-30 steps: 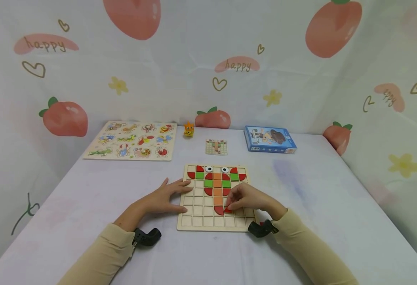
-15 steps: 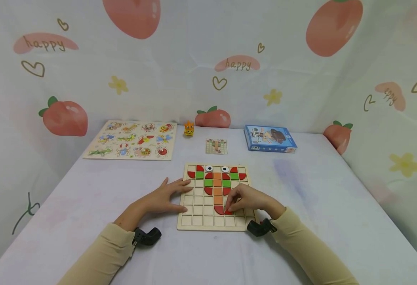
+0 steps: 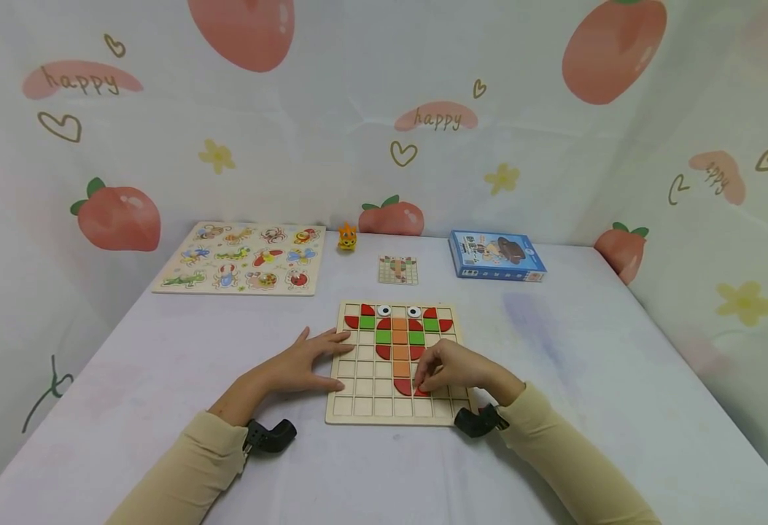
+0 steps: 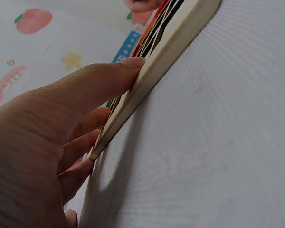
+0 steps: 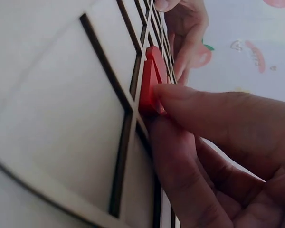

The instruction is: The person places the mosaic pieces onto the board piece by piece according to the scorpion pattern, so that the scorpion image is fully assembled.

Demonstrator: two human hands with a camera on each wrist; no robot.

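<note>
A wooden grid board [image 3: 364,408] lies on the table, bearing red, green and orange pieces and two eye pieces in its upper and middle cells. My right hand [image 3: 457,364] pinches a red quarter-circle piece [image 5: 147,90] between thumb and index finger. That piece sits at a cell in the lower part of the grid, right beside another red quarter-circle piece [image 3: 402,387]. Fingertips partly cover it in the head view. My left hand [image 3: 297,362] rests on the board's left edge, fingers spread and extended; its thumb [image 4: 104,83] touches the rim in the left wrist view.
Behind the board lies a small pattern card [image 3: 397,270]. An insect puzzle board [image 3: 242,259] is at the back left, with an orange toy figure [image 3: 347,238] beside it. A blue box [image 3: 497,255] lies at the back right. A printed cloth hangs behind.
The red quarter-circle piece in my right hand has shifted slightly and now lies flatter against its cell. My left hand stays in place on the board's edge.
</note>
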